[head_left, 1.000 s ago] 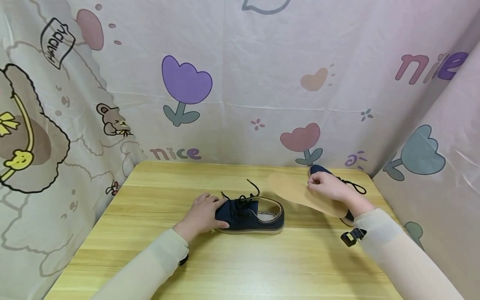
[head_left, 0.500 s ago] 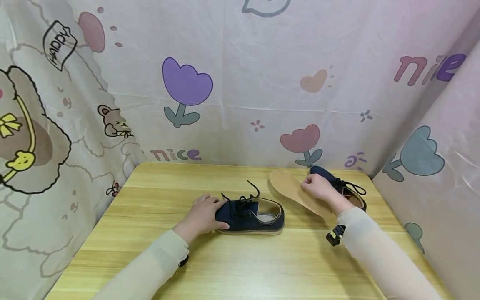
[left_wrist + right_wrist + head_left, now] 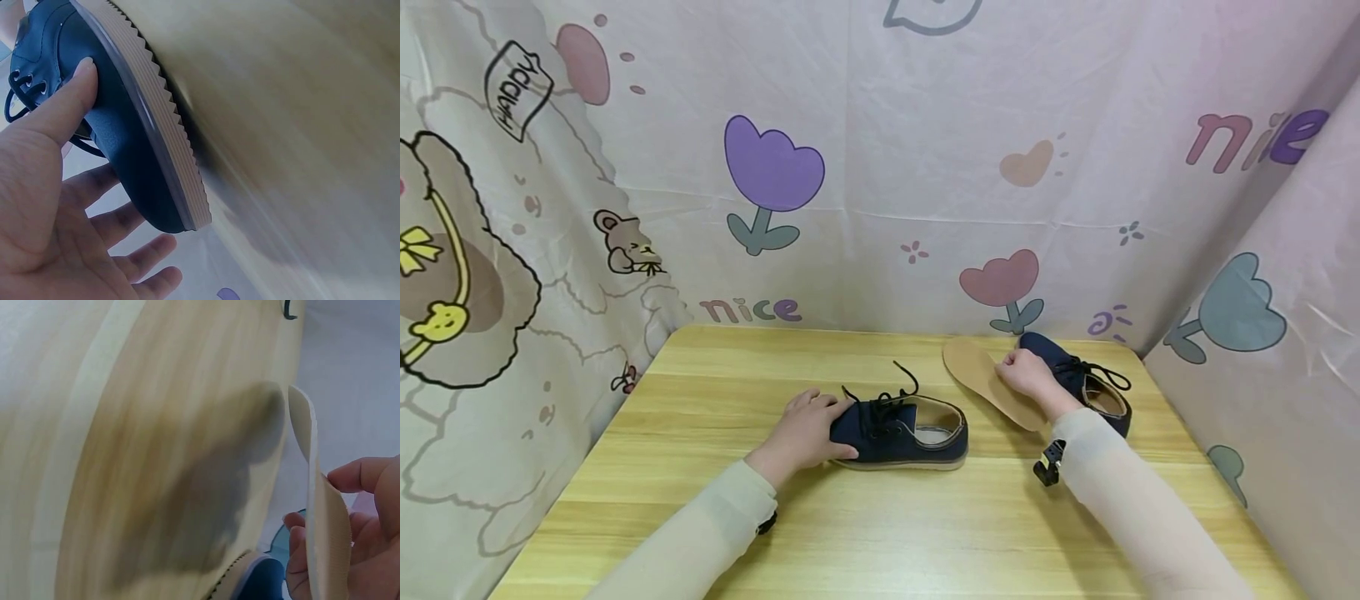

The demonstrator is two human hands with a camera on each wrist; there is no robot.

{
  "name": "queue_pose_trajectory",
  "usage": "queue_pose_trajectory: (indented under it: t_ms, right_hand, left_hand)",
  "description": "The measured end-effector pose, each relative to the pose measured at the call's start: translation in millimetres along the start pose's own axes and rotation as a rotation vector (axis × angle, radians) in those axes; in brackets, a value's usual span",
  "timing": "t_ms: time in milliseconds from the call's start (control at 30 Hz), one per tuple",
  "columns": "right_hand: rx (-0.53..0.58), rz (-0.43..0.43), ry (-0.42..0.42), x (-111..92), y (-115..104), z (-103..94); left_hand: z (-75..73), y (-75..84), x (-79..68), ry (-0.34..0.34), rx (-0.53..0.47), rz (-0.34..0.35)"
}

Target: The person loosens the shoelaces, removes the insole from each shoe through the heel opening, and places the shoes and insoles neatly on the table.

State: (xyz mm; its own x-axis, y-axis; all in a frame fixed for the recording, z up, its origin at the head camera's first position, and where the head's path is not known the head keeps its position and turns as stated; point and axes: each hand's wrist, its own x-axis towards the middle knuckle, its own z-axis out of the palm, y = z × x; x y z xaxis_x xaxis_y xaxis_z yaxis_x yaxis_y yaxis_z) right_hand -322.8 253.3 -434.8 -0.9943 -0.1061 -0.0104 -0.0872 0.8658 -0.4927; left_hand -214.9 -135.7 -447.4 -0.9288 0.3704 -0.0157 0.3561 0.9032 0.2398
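A dark blue lace-up shoe point(image 3: 887, 446) with a pale sole stands on the table, toe to the left, its black laces point(image 3: 887, 400) loosely undone. My left hand point(image 3: 803, 429) holds its toe end; the left wrist view shows the thumb point(image 3: 82, 78) pressed on the side of the shoe point(image 3: 119, 131) and the other fingers point(image 3: 134, 259) spread beyond. Between thumb and fingers my right hand point(image 3: 1028, 379) pinches a tan insole point(image 3: 972, 371) by its edge. This insole point(image 3: 330, 531) is held above the table, casting a shadow point(image 3: 206, 487) there.
Partly behind my right hand, a second blue shoe point(image 3: 1045, 346) stands at the table's back right, with tied laces point(image 3: 1101, 371). The light wooden table point(image 3: 880, 533) meets a printed curtain point(image 3: 880, 167) at the back and sides.
My right hand has moved a little left with the insole, which has turned more steeply in view, uncovering more of the second shoe. My left hand and its shoe have stayed put.
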Motion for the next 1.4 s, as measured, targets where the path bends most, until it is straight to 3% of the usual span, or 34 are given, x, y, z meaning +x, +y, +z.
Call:
queue_pose_trajectory:
  t_ms: [267, 667, 1033, 1400]
  right_hand:
    - [-0.033, 0.029, 0.034, 7, 0, 11.4]
    - [-0.112, 0.092, -0.057, 9, -1, 14.9]
    - [-0.111, 0.078, -0.096, -1, 0, 2.6]
    - [-0.164, -0.015, -0.067, -17, -29, -4.0]
  left_hand:
    - [-1.4, 1.6, 0.6, 0.002, 0.006, 0.006]
    - [-2.6, 3.3, 1.0, -0.002, 0.006, 0.004]
    - [-3.2, 4.8, -1.2, -0.011, 0.002, 0.007]
    - [-3.7, 2.2, -1.7, -0.006, 0.001, 0.003]
